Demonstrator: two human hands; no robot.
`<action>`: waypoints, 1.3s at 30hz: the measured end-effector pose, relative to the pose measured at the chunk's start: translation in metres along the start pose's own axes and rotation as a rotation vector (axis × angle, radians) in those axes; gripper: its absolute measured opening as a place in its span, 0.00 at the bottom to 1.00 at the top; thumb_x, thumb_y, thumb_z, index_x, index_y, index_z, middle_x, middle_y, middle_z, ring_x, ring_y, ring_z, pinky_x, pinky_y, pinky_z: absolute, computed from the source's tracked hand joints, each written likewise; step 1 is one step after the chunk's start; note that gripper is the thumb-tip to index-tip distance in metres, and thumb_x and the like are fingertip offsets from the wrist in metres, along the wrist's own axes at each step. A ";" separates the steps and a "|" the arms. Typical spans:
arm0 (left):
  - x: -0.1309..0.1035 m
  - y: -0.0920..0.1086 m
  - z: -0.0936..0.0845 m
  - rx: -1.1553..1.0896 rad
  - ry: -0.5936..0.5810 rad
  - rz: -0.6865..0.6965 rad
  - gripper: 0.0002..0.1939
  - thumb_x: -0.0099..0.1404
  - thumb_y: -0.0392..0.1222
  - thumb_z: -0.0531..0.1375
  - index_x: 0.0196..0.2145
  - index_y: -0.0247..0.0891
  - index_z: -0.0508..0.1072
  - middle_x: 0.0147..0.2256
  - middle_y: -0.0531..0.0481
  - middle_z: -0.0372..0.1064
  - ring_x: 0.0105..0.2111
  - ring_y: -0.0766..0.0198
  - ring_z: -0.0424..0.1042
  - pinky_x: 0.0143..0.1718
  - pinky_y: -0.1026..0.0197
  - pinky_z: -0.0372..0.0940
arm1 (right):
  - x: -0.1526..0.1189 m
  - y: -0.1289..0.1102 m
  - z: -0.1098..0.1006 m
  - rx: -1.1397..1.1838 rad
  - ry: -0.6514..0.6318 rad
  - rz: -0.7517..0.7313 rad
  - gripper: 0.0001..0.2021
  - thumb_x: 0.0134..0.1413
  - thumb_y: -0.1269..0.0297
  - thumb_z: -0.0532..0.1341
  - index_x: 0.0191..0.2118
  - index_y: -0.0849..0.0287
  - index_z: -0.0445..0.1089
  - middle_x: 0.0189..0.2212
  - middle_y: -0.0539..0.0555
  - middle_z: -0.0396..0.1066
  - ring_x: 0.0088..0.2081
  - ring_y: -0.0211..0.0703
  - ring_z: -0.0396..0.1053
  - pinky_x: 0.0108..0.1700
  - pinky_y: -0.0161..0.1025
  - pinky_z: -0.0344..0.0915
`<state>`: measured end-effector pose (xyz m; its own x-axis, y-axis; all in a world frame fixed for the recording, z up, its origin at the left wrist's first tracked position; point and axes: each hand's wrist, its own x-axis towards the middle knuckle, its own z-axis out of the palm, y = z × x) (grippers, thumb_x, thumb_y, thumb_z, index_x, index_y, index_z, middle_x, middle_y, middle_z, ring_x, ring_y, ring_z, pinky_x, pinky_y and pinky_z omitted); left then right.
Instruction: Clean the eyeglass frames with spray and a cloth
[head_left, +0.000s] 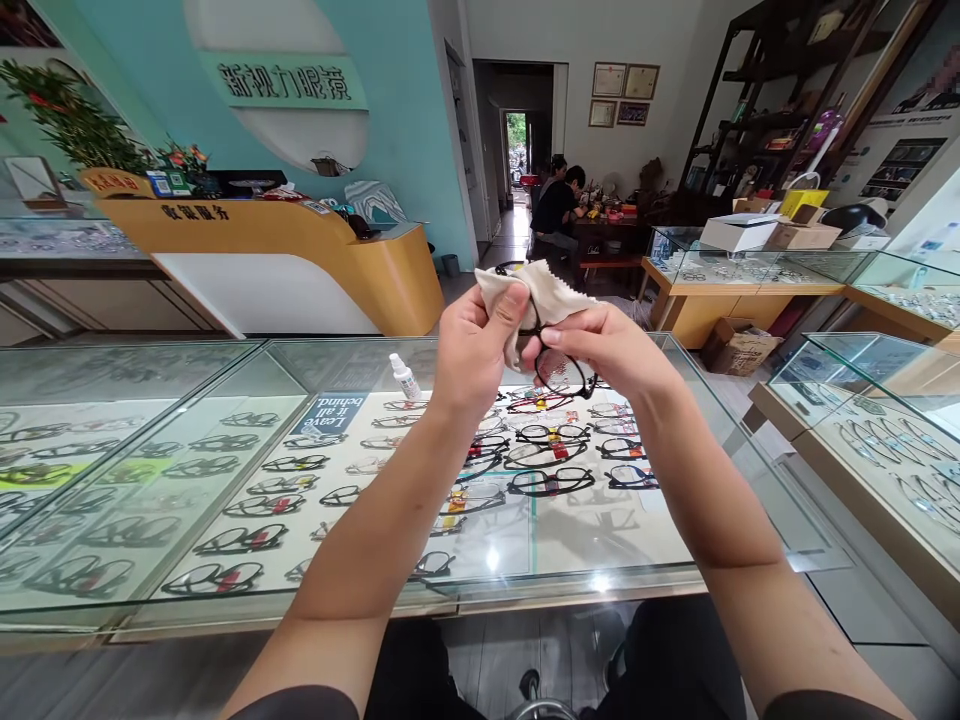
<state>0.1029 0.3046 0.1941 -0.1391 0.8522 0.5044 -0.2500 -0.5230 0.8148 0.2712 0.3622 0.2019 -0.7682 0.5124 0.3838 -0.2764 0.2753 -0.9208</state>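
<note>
Both hands are raised above a glass display case. My left hand [478,345] is closed on a cream cloth [551,288], its thumb pressing the cloth over one lens of a pair of dark-framed glasses [562,372]. My right hand [607,345] pinches the same glasses near the bridge, thumb and fingers closed, with a cloth edge against its fingers. The uncovered round lens hangs below the right fingertips and shows droplets or smears. Beyond the left forearm, a small white spray bottle [404,378] stands upright on the glass top.
The glass case [491,590] below holds rows of spectacles. More cases [757,285] stand at the right, with boxes on top. A wooden counter [300,235] is at the back left. Two people [556,215] sit at a table in the back. A cardboard box [739,347] lies on the floor.
</note>
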 end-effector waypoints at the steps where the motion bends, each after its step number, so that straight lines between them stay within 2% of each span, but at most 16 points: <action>1: 0.001 -0.001 -0.001 -0.002 0.017 -0.002 0.26 0.66 0.69 0.68 0.36 0.42 0.73 0.17 0.59 0.63 0.16 0.67 0.67 0.16 0.64 0.63 | 0.001 0.002 0.002 -0.015 -0.009 -0.003 0.17 0.64 0.50 0.73 0.40 0.61 0.87 0.31 0.55 0.83 0.32 0.39 0.77 0.38 0.35 0.72; 4: 0.006 -0.001 -0.003 -0.008 0.014 -0.051 0.31 0.67 0.76 0.63 0.33 0.42 0.72 0.15 0.57 0.61 0.16 0.65 0.68 0.16 0.63 0.63 | 0.004 0.007 0.004 0.009 -0.043 0.016 0.19 0.67 0.48 0.71 0.44 0.62 0.87 0.33 0.56 0.83 0.35 0.40 0.77 0.37 0.34 0.71; 7: 0.012 0.001 -0.007 -0.017 0.013 -0.088 0.32 0.67 0.76 0.63 0.35 0.40 0.74 0.18 0.54 0.67 0.19 0.62 0.74 0.19 0.62 0.69 | 0.004 0.007 0.000 0.087 -0.016 0.040 0.19 0.66 0.48 0.71 0.45 0.61 0.86 0.38 0.58 0.84 0.37 0.41 0.79 0.33 0.32 0.70; 11: 0.017 0.003 -0.015 -0.006 0.038 -0.095 0.31 0.67 0.73 0.65 0.40 0.38 0.78 0.23 0.49 0.75 0.28 0.58 0.81 0.27 0.59 0.75 | 0.001 0.001 -0.004 0.109 0.048 -0.013 0.18 0.64 0.48 0.72 0.44 0.60 0.86 0.40 0.58 0.85 0.35 0.40 0.79 0.30 0.32 0.69; 13: 0.020 0.001 -0.022 0.009 0.038 -0.076 0.31 0.67 0.72 0.66 0.42 0.38 0.80 0.26 0.47 0.77 0.32 0.57 0.82 0.31 0.59 0.76 | -0.002 -0.004 -0.004 0.087 0.126 -0.076 0.18 0.64 0.47 0.72 0.44 0.58 0.86 0.41 0.58 0.85 0.35 0.39 0.78 0.33 0.33 0.71; 15: 0.021 0.000 -0.029 0.045 0.034 -0.039 0.29 0.67 0.70 0.68 0.42 0.37 0.80 0.28 0.46 0.79 0.34 0.57 0.82 0.34 0.59 0.75 | -0.002 -0.007 -0.002 0.055 0.272 -0.177 0.18 0.65 0.46 0.71 0.45 0.56 0.86 0.44 0.56 0.85 0.36 0.39 0.78 0.36 0.35 0.73; 17: 0.021 0.000 -0.035 0.106 0.014 -0.020 0.28 0.67 0.68 0.69 0.41 0.37 0.81 0.30 0.46 0.80 0.35 0.58 0.81 0.36 0.59 0.74 | -0.001 -0.007 0.000 0.022 0.413 -0.276 0.17 0.65 0.45 0.70 0.45 0.53 0.86 0.46 0.55 0.85 0.41 0.42 0.79 0.42 0.37 0.76; 19: 0.018 0.004 -0.037 0.170 -0.039 -0.041 0.29 0.66 0.69 0.69 0.40 0.36 0.81 0.31 0.46 0.80 0.35 0.59 0.80 0.35 0.60 0.72 | 0.001 -0.005 0.002 0.009 0.467 -0.314 0.17 0.65 0.45 0.70 0.45 0.53 0.85 0.46 0.55 0.85 0.47 0.46 0.80 0.51 0.41 0.77; 22: 0.010 0.013 -0.030 0.250 -0.153 -0.088 0.31 0.66 0.72 0.67 0.39 0.36 0.81 0.31 0.47 0.79 0.34 0.60 0.78 0.34 0.61 0.69 | 0.006 0.001 0.003 0.025 0.421 -0.283 0.19 0.64 0.42 0.70 0.46 0.53 0.85 0.48 0.56 0.85 0.53 0.50 0.80 0.58 0.47 0.77; 26: -0.001 0.020 -0.013 0.306 -0.254 -0.053 0.33 0.67 0.73 0.65 0.34 0.36 0.77 0.28 0.50 0.73 0.30 0.64 0.71 0.32 0.63 0.65 | 0.010 0.010 0.006 0.063 0.379 -0.241 0.19 0.64 0.42 0.70 0.47 0.51 0.85 0.49 0.54 0.85 0.53 0.50 0.82 0.59 0.49 0.78; 30: -0.005 0.013 -0.007 0.267 -0.290 -0.033 0.30 0.70 0.71 0.63 0.34 0.37 0.74 0.27 0.52 0.67 0.26 0.67 0.64 0.27 0.63 0.61 | 0.011 0.012 0.009 0.080 0.362 -0.262 0.16 0.66 0.44 0.69 0.46 0.48 0.86 0.53 0.52 0.85 0.53 0.49 0.81 0.61 0.48 0.77; 33: -0.005 0.006 -0.009 0.251 -0.329 -0.042 0.27 0.73 0.68 0.62 0.38 0.37 0.75 0.31 0.51 0.69 0.29 0.66 0.65 0.29 0.63 0.62 | 0.011 0.012 0.009 0.060 0.365 -0.256 0.17 0.66 0.42 0.68 0.46 0.49 0.86 0.51 0.52 0.85 0.50 0.49 0.81 0.58 0.48 0.79; 36: -0.005 0.002 -0.009 0.241 -0.325 -0.042 0.25 0.73 0.66 0.63 0.42 0.38 0.77 0.35 0.49 0.71 0.32 0.65 0.68 0.32 0.63 0.65 | 0.010 0.012 0.009 0.046 0.375 -0.226 0.19 0.65 0.40 0.68 0.46 0.50 0.86 0.48 0.53 0.86 0.45 0.48 0.81 0.53 0.46 0.79; 39: -0.007 -0.002 -0.003 0.206 -0.238 -0.017 0.25 0.72 0.65 0.65 0.44 0.38 0.79 0.36 0.50 0.72 0.34 0.66 0.68 0.35 0.64 0.66 | 0.009 0.013 0.010 0.056 0.367 -0.221 0.19 0.65 0.41 0.69 0.46 0.50 0.86 0.50 0.53 0.85 0.46 0.47 0.81 0.54 0.46 0.78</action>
<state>0.1015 0.2998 0.1887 0.0975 0.8466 0.5232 -0.0477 -0.5212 0.8521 0.2550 0.3619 0.1929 -0.4337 0.7038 0.5626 -0.4500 0.3717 -0.8120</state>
